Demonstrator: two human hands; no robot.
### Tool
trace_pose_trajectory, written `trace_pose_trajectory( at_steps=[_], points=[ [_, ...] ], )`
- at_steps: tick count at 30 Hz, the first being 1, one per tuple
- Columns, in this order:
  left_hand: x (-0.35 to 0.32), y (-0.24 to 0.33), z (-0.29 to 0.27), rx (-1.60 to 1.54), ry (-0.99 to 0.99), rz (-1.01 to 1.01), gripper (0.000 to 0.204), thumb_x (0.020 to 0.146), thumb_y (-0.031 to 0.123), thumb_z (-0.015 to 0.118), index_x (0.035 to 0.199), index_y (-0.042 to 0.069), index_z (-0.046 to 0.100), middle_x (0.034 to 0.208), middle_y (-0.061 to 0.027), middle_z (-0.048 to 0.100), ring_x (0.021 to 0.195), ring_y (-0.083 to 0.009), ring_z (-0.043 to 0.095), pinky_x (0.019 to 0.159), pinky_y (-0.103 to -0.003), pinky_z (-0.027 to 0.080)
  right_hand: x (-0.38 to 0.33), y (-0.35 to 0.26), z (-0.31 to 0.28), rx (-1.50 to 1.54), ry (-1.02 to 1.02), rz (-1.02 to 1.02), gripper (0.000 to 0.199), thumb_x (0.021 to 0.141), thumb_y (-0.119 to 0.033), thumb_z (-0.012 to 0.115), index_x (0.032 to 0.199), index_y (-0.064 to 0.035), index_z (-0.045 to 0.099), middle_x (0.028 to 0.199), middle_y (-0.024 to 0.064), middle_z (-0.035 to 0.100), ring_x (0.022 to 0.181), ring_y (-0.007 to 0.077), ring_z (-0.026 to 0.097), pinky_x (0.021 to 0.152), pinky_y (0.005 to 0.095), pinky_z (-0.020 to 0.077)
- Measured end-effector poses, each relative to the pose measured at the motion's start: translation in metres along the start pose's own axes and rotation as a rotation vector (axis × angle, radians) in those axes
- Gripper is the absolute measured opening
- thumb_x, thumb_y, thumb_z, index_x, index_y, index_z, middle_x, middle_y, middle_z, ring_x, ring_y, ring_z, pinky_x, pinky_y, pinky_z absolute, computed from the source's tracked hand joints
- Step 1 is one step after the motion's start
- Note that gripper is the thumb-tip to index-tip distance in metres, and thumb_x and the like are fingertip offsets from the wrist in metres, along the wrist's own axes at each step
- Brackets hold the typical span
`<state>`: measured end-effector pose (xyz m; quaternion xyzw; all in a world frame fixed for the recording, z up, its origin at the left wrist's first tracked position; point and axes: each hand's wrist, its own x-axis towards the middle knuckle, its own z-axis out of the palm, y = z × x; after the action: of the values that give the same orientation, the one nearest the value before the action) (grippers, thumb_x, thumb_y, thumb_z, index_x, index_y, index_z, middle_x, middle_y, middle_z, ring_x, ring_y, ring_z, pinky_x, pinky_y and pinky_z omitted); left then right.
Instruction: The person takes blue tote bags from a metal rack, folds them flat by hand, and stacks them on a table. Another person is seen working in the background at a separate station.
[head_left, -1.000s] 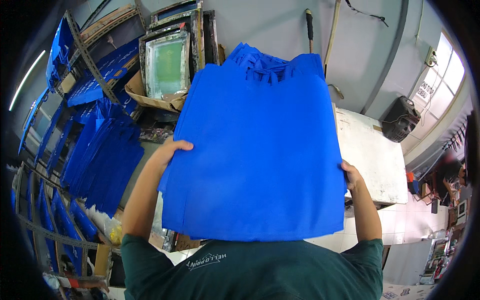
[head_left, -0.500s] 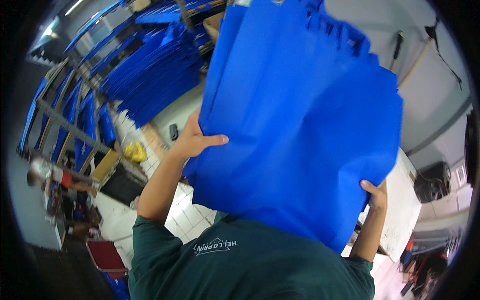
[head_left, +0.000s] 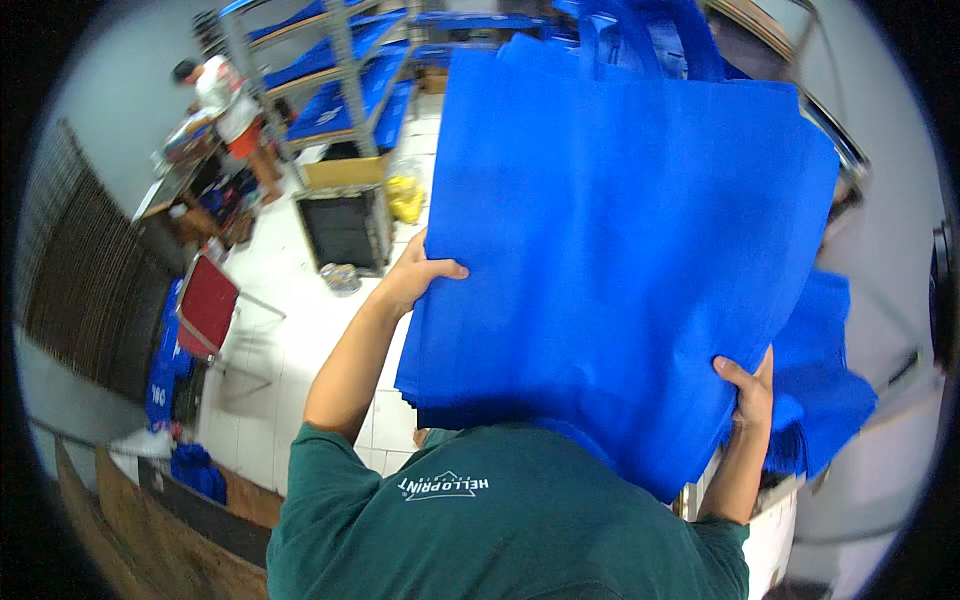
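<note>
A thick stack of blue fabric tote bags [head_left: 610, 260] fills the middle of the view, upright against my chest, with its loop handles at the far end. My left hand [head_left: 425, 275] grips the stack's left edge, thumb lying on the front face and fingers out of sight behind it. On the lower right side my right hand [head_left: 750, 390] holds it too, thumb on top and the other fingers mostly hidden. Just beyond that hand lies another pile of blue bags [head_left: 825, 370] on a white surface.
Metal shelves [head_left: 345, 85] at the far left hold blue sheets. A black framed box [head_left: 343, 230], a yellow plastic bag [head_left: 405, 198] and a red chair [head_left: 207, 305] stand on the tiled floor. Another person [head_left: 228, 105] is at a bench, back left. Wooden panels [head_left: 190, 530] edge the lower left.
My view has swung, bringing the chair, shelves and other person further in. The bag stack stays in both hands, and the pile on the right has come into view.
</note>
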<state>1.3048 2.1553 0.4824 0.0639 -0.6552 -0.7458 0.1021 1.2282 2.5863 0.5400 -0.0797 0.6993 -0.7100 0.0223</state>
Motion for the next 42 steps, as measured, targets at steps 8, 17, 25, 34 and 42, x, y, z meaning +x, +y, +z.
trace_pose_trajectory(
  at_steps=[8,17,25,34,42],
  points=[
    [-0.103,-0.091,-0.275,-0.301,0.462,0.033,0.066,0.057,0.002,0.064,0.121,0.001,0.047,0.107,-0.0132,0.059,0.096,-0.0283,0.059,0.089,-0.041,0.046,0.022,-0.053,0.296,-0.311,-0.743,-0.396,0.080,0.058,-0.002,0.076,0.129,0.0004,0.039,0.120,0.0115,0.052,0.112,0.0219,0.047,0.098,0.0356,0.0340],
    [-0.174,-0.166,-0.341,0.697,1.642,0.149,0.089,0.063,0.028,0.082,0.131,0.007,0.029,0.119,-0.0177,0.040,0.115,-0.0324,0.040,0.092,-0.043,0.036,0.028,-0.037,0.629,-0.642,-1.444,-0.812,0.078,0.066,-0.010,0.068,0.133,0.0022,0.032,0.119,0.0292,0.050,0.112,0.0387,0.049,0.096,0.0389,0.0391],
    [-0.109,0.026,-0.417,1.669,0.976,-0.140,0.119,0.044,0.046,0.083,0.141,0.011,0.022,0.137,-0.0204,0.031,0.130,-0.0355,0.026,0.107,-0.053,0.016,0.026,0.093,0.824,-1.039,-1.841,-1.325,0.078,0.060,-0.016,0.066,0.133,-0.0237,0.038,0.084,0.0197,0.063,0.081,0.0362,0.062,0.068,0.0452,0.0511],
    [0.000,-0.008,-0.518,1.200,0.621,-0.643,0.087,0.057,0.034,0.074,0.124,-0.004,0.035,0.093,-0.0209,0.063,0.092,-0.0368,0.061,0.099,-0.048,0.036,0.111,0.129,0.982,-0.827,-2.133,-1.735,0.060,0.058,-0.014,0.064,0.116,-0.0071,0.049,0.077,0.0154,0.064,0.073,0.0345,0.064,0.061,0.0447,0.0504],
    [0.084,-0.010,-0.668,1.001,1.070,-0.701,0.074,0.060,0.021,0.071,0.122,0.002,0.038,0.081,-0.0223,0.063,0.077,-0.0400,0.062,0.067,-0.049,0.050,0.155,0.117,1.176,-0.739,-2.087,-2.118,0.052,0.059,-0.014,0.067,0.110,-0.0080,0.055,0.074,0.0128,0.065,0.072,0.0310,0.065,0.061,0.0412,0.0509]
  ],
)
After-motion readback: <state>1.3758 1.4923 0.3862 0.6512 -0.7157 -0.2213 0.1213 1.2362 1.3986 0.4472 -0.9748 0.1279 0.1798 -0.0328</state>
